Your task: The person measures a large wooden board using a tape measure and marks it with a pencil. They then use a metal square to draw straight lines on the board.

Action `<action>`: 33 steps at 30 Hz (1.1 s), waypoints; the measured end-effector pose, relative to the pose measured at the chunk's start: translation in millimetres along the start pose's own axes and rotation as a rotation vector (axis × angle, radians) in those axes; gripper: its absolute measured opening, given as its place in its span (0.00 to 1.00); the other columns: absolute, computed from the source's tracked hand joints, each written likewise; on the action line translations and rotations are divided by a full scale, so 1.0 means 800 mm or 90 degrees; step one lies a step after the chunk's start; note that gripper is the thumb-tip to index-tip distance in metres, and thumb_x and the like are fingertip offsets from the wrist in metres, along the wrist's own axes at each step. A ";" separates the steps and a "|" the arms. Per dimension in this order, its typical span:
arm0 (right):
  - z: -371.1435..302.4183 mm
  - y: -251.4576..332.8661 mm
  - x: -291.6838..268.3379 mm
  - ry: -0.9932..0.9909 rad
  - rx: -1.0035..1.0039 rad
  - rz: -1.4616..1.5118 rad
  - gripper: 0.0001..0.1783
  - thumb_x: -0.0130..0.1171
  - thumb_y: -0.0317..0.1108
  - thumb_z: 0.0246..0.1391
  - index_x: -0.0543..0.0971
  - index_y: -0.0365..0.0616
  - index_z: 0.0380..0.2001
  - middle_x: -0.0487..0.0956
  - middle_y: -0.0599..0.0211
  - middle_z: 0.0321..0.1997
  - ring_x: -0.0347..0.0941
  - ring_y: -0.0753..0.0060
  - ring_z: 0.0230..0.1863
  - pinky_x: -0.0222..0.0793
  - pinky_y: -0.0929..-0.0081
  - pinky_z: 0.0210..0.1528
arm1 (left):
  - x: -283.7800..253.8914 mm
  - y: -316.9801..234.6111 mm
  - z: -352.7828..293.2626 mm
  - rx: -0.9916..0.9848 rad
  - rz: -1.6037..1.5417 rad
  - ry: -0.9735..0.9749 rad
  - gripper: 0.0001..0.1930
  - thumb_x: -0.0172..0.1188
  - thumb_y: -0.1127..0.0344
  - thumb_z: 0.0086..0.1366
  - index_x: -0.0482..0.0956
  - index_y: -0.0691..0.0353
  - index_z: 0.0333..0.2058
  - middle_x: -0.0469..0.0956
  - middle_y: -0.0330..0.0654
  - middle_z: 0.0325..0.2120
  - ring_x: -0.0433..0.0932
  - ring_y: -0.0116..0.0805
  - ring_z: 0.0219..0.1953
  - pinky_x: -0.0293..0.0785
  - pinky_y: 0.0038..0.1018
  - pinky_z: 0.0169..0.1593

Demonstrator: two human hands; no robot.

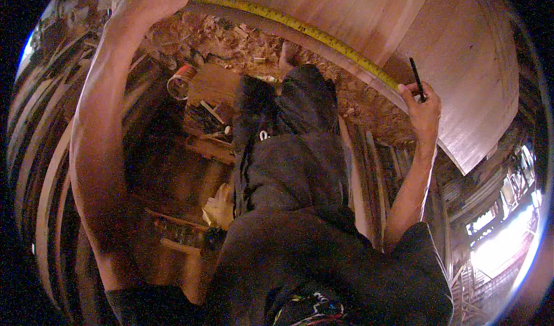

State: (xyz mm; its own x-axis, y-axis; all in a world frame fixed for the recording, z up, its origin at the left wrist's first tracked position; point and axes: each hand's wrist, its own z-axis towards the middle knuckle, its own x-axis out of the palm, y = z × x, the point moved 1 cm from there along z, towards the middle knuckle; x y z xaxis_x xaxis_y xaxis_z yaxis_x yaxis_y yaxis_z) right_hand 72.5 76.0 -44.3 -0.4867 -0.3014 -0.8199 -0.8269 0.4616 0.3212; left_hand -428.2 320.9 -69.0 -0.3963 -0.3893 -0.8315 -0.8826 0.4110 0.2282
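In the head view, a yellow, ruled metal measuring tape [323, 39] runs along the near edge of a broad, pale brown wooden sheet [482, 78] – seemingly held at both ends to keep it straight. The left hand [157, 2] curls its fingers at one end; their exact grip I cannot tell. The right hand [424, 105] pinches the other, a slim black pencil [414, 72] tucked between its fingers – apparently leaving the thumb free.

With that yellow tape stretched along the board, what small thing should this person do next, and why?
Perhaps mark the board beside the yellow tape with the black pencil: the right hand holds both pencil and tape, while the left hand is at the tape's other end.
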 end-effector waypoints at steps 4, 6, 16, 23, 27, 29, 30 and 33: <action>0.000 0.010 0.000 -0.016 0.017 0.017 0.21 0.74 0.51 0.57 0.85 0.43 0.35 0.85 0.59 0.35 0.81 0.55 0.37 0.75 0.59 0.44 | -0.098 -0.052 -0.043 -0.102 -0.008 0.046 0.21 0.69 0.49 0.63 0.89 0.66 0.33 0.85 0.59 0.31 0.86 0.59 0.39 0.79 0.50 0.45; -0.001 0.010 0.003 -0.013 0.048 0.033 0.20 0.74 0.51 0.58 0.85 0.43 0.36 0.86 0.60 0.36 0.82 0.55 0.39 0.75 0.59 0.46 | -0.091 -0.045 -0.033 -0.117 -0.021 0.051 0.22 0.70 0.49 0.62 0.88 0.68 0.33 0.85 0.59 0.31 0.87 0.59 0.39 0.80 0.49 0.45; 0.003 0.012 0.006 -0.136 -0.049 0.141 0.17 0.66 0.47 0.67 0.84 0.41 0.40 0.86 0.62 0.37 0.81 0.61 0.41 0.75 0.62 0.50 | 0.026 0.023 0.024 0.129 -0.002 -0.176 0.24 0.66 0.48 0.65 0.86 0.66 0.44 0.85 0.64 0.39 0.84 0.66 0.45 0.80 0.54 0.53; 0.041 0.113 0.030 -0.192 -0.170 0.475 0.32 0.42 0.57 0.76 0.82 0.40 0.35 0.85 0.63 0.35 0.79 0.70 0.35 0.73 0.70 0.40 | 0.001 0.011 0.011 0.016 0.047 -0.082 0.20 0.64 0.56 0.62 0.85 0.67 0.45 0.85 0.64 0.39 0.84 0.67 0.45 0.80 0.56 0.53; 0.070 0.182 0.085 -0.153 -0.127 0.610 0.23 0.56 0.51 0.72 0.82 0.41 0.33 0.83 0.66 0.29 0.78 0.74 0.30 0.73 0.73 0.36 | 0.013 -0.004 0.031 0.054 0.036 -0.096 0.19 0.64 0.57 0.61 0.86 0.68 0.42 0.85 0.64 0.39 0.84 0.67 0.45 0.79 0.57 0.54; 0.074 0.191 0.096 -0.146 -0.115 0.683 0.20 0.65 0.48 0.67 0.81 0.41 0.31 0.83 0.67 0.27 0.77 0.77 0.28 0.73 0.76 0.34 | 0.011 -0.002 0.036 0.062 0.030 -0.116 0.19 0.63 0.57 0.61 0.86 0.68 0.41 0.85 0.64 0.39 0.84 0.67 0.45 0.79 0.57 0.54; 0.072 0.189 0.100 -0.153 -0.115 0.626 0.19 0.69 0.46 0.64 0.80 0.42 0.29 0.83 0.68 0.27 0.77 0.78 0.27 0.73 0.77 0.34 | 0.011 -0.004 0.034 0.063 0.028 -0.116 0.19 0.63 0.57 0.61 0.86 0.68 0.41 0.85 0.64 0.39 0.84 0.67 0.45 0.79 0.57 0.54; 0.067 0.196 0.099 -0.181 -0.113 0.621 0.22 0.77 0.45 0.58 0.76 0.44 0.25 0.82 0.70 0.24 0.77 0.80 0.26 0.73 0.79 0.31 | -0.009 -0.021 0.032 0.045 0.045 -0.053 0.19 0.62 0.56 0.62 0.86 0.68 0.41 0.85 0.63 0.40 0.84 0.67 0.45 0.78 0.58 0.55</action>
State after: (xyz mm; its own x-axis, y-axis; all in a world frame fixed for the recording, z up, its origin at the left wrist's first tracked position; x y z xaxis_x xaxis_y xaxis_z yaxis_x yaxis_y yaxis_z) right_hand -80.4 169.0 -83.9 -0.9026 0.3576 -0.2398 -0.1489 0.2632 0.9532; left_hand -404.2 338.1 -80.3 -0.4314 -0.2890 -0.8546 -0.8322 0.4932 0.2533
